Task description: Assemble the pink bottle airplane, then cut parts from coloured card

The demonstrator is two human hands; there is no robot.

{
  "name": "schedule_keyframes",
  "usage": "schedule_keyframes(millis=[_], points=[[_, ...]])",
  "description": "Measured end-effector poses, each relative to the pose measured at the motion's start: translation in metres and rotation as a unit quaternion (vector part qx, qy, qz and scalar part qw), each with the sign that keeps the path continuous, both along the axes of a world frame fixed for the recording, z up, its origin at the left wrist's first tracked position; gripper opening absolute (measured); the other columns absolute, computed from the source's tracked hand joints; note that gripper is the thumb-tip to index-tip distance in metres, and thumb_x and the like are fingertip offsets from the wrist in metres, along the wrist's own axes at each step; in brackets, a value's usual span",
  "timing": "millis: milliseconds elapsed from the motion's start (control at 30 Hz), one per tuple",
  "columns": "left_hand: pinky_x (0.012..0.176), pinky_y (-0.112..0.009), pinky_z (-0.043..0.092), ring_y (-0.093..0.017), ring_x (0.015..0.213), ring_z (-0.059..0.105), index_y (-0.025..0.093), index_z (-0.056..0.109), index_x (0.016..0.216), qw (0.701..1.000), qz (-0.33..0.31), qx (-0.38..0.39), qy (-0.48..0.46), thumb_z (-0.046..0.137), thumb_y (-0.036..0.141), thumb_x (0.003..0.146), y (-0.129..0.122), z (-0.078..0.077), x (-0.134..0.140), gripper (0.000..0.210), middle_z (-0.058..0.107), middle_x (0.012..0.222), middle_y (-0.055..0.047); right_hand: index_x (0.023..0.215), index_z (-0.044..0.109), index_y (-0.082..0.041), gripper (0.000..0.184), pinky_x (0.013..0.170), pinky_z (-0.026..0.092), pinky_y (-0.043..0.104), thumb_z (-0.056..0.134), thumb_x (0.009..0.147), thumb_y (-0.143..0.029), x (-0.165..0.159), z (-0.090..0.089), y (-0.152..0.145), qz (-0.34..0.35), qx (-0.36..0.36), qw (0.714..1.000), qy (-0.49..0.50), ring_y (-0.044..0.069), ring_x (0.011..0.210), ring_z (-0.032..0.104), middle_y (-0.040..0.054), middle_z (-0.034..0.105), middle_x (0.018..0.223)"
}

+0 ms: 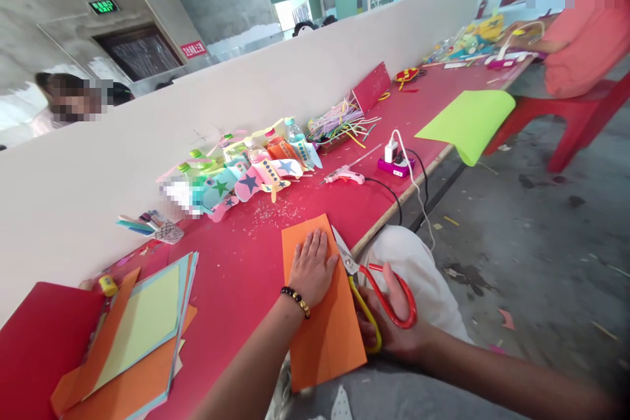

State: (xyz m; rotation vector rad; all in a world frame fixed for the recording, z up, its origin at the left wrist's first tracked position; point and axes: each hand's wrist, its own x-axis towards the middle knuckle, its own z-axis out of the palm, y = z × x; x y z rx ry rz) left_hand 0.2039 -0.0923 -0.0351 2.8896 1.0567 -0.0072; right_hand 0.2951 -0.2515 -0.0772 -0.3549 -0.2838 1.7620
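Observation:
Under my left hand (312,269) lies a sheet of orange paper (327,348) on the red table, its lower part reaching over the table's front edge. The left fingers are stretched out flat on it, with a beaded bracelet at the wrist. My right hand (398,321) grips a pair of scissors (350,264), one handle red and the other yellow. The scissors are spread apart at the paper's right edge: one blade shows above beside the edge, while the other is hidden beneath the sheet.
Paper-decorated bottles (266,170), pipe cleaners (339,119), and a pink glue gun (346,175) stand or lie beyond. Coloured paper sheets (142,315) are stacked left. A purple power strip (396,167) with cables sits at the right edge; green paper (467,121) overhangs. A person (585,46) sits far right.

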Motion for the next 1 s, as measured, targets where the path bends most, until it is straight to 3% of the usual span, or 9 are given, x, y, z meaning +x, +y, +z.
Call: schedule_keyframes(millis=[133, 400, 1000], points=[[0.118, -0.048, 0.022, -0.024, 0.144, 0.025, 0.014, 0.033, 0.147, 0.999, 0.021, -0.012, -0.030, 0.025, 0.041, 0.098, 0.009, 0.006, 0.011, 0.056, 0.033, 0.154, -0.007, 0.088, 0.058, -0.020, 0.083, 0.047, 0.032, 0.026, 0.015, 0.073, -0.089, -0.002, -0.005, -0.008, 0.014, -0.011, 0.996, 0.084, 0.014, 0.047, 0.044, 0.0029, 0.057, 0.056], [0.119, -0.046, 0.017, -0.023, 0.146, 0.019, 0.018, 0.030, 0.149, 0.999, 0.005, -0.019, -0.026, 0.022, 0.036, 0.098, 0.023, -0.007, 0.022, 0.054, 0.027, 0.156, -0.002, 0.083, 0.058, -0.018, 0.086, 0.045, 0.033, 0.026, 0.015, 0.070, -0.091, -0.003, -0.004, -0.007, 0.001, -0.011, 0.996, 0.090, 0.014, 0.046, 0.046, 0.0042, 0.057, 0.054], [0.119, -0.045, 0.017, -0.022, 0.146, 0.018, 0.018, 0.029, 0.149, 1.000, 0.013, -0.013, -0.022, 0.021, 0.036, 0.098, 0.019, -0.007, 0.024, 0.055, 0.026, 0.156, -0.002, 0.075, 0.055, -0.023, 0.078, 0.038, 0.029, 0.025, 0.018, 0.069, -0.092, -0.019, -0.003, -0.001, -0.031, -0.030, 0.996, 0.077, 0.012, 0.037, 0.035, -0.0016, 0.045, 0.044]])
